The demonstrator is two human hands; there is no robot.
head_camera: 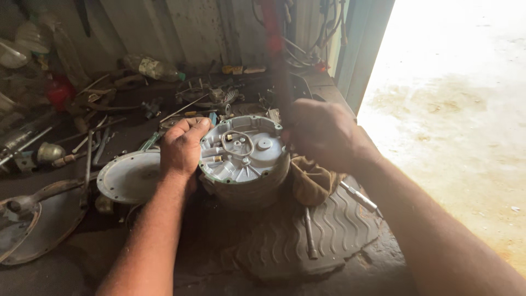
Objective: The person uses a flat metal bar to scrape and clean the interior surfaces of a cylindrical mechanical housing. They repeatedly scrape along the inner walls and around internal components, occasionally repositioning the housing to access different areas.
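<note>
Head view shows a round grey metal housing [245, 160] standing on the cluttered desk [66, 274], its open top up. Left hand [181, 147] is curled into a fist against the housing's left rim, while right hand [323, 134] at its right rim is closed around a blurred red-handled tool [275, 49]. A white round cover [131, 176] lies just left of the housing, a brown rag [312, 183] just right of it.

Both forearms are bare from the lower edge of the frame up to the wrists, with no sleeve, cuff, watch or band showing on either. The left hand [181, 147] wears no glove and no ring that can be made out. The right hand [323, 134] is likewise ungloved; its fingers are partly blurred, so finer detail there cannot be told.
</note>
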